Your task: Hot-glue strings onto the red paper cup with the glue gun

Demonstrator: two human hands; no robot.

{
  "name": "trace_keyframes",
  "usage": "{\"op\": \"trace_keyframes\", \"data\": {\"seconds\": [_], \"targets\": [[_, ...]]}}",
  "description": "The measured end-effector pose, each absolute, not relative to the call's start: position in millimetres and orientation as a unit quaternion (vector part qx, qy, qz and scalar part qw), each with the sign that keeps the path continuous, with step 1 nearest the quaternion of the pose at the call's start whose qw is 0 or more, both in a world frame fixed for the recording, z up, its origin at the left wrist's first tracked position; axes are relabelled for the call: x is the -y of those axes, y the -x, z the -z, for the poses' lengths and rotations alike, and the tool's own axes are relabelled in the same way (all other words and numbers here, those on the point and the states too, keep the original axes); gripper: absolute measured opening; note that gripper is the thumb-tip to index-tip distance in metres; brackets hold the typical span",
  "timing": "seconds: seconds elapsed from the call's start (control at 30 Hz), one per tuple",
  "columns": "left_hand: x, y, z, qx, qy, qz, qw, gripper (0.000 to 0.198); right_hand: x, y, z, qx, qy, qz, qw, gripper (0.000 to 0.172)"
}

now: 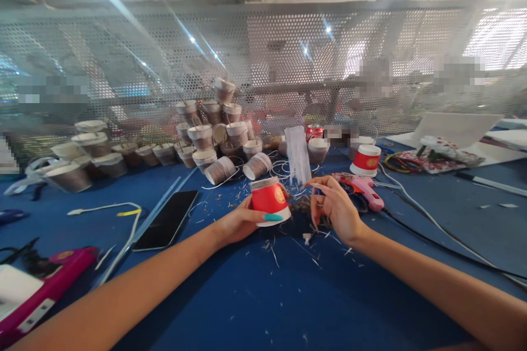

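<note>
My left hand [242, 219] is wrapped round a red and white paper cup [269, 202], which is upside down and slightly tilted above the blue table [247, 296]. To its right, my right hand [334, 205] is raised with its fingers bent and apart, and I see nothing held in it. Brown fibres and white scraps lie beneath and between the hands. A pink glue gun [365, 189] lies just right of my right hand. Behind it stands another red and white cup [365, 161], upside down.
Many wrapped pots [201, 137] are stacked at the back left. White sticks [298, 154] and a red can [314, 131] stand behind the hands. A phone [167, 219], cables and a magenta power strip [61, 274] lie left; a black cord [444, 244] crosses the right.
</note>
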State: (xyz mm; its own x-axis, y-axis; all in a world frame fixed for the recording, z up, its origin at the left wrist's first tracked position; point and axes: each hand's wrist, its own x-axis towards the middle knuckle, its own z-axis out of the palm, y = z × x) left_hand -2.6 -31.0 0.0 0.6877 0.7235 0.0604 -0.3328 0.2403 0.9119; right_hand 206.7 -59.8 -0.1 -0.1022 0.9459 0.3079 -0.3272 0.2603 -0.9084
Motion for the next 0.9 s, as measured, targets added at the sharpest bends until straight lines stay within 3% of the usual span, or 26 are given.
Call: {"op": "trace_keyframes", "data": {"seconds": [0.13,0.37,0.53,0.7,0.9], "targets": [[31.5,0.0,-3.2,-0.184,-0.504,-0.349,0.768,0.064,65.0,-208.4,1.1,0.562,0.270,-0.488,0.611,0.011],[29.4,0.8,-2.0,-0.189,-0.520,-0.336,0.762,0.050,81.8,-205.9,-2.8,0.675,0.206,-0.531,0.469,0.012],[31.3,-0.7,-1.1,-0.224,-0.522,-0.352,0.744,0.055,81.2,-204.4,-5.3,0.680,0.215,-0.561,0.419,0.008],[34.0,-3.4,-1.8,-0.252,-0.532,-0.369,0.720,0.058,82.6,-204.8,-6.3,0.679,0.216,-0.565,0.415,0.009],[33.5,-2.6,-2.3,-0.240,-0.529,-0.364,0.728,0.052,77.9,-203.9,-5.5,0.659,0.252,-0.528,0.473,0.011]]}}
